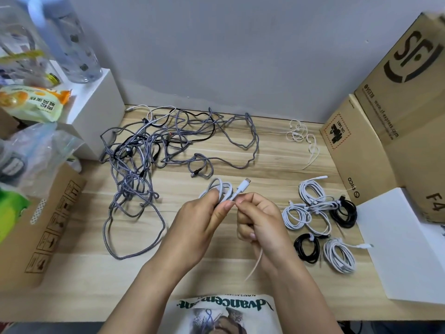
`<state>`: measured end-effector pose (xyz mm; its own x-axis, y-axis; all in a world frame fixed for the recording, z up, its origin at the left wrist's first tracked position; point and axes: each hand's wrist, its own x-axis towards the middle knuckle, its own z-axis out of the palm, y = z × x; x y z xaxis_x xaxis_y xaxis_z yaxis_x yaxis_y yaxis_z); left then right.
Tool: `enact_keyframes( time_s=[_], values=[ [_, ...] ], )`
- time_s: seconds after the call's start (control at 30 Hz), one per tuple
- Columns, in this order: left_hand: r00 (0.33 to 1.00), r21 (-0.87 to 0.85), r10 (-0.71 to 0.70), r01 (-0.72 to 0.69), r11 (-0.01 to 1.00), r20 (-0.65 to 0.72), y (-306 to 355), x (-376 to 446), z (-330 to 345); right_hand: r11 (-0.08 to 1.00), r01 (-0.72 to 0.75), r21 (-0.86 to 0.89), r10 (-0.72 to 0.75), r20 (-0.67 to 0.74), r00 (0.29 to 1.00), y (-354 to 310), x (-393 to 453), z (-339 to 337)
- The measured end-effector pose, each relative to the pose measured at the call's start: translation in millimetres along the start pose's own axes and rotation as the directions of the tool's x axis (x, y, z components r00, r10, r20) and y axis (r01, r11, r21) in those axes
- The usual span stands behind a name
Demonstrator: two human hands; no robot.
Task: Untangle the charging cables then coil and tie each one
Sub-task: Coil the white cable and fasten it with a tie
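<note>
Wooden desk (277,165) against grey wall. Landmark: white cable coil (220,189) held above desk centre. Left hand (199,222) grips coil bundle; right hand (260,218) pinches cable near its plug, thin tie strip (255,266) trailing below fist. Right of coil: finished tied coils (320,220), white and black. Left and behind: grey braided tangle (149,153) not yet sorted. Far right behind: loose white ties (301,136). Judgement: roughly half done.
</note>
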<state>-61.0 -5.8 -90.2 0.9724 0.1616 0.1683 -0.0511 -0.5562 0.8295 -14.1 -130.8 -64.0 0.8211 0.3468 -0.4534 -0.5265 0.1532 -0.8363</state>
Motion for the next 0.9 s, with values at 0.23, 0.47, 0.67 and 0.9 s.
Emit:
enact_keyframes(
  time_s=[0.23, 0.47, 0.67, 0.9],
  values=[
    [0.995, 0.05, -0.088, 0.09, 0.995, -0.048, -5, 8, -3, 0.996, -0.017, -0.082, 0.023, 0.074, 0.997, 0, -8, 6],
    [0.996, 0.057, -0.094, 0.094, 0.994, -0.005, -11, 9, -3, 0.989, 0.001, -0.148, 0.003, 0.025, 1.0, 0, -1, 3],
    [0.989, -0.104, -0.139, 0.144, 0.984, 0.05, -4, 10, -2, 0.997, -0.029, -0.07, 0.03, 0.011, 0.999, 6, 9, 3],
    [0.957, -0.264, -0.264, 0.288, 0.921, 0.12, -8, 13, -5, 0.982, -0.142, 0.122, 0.133, 0.074, 0.988, 11, 14, 2]
  ],
)
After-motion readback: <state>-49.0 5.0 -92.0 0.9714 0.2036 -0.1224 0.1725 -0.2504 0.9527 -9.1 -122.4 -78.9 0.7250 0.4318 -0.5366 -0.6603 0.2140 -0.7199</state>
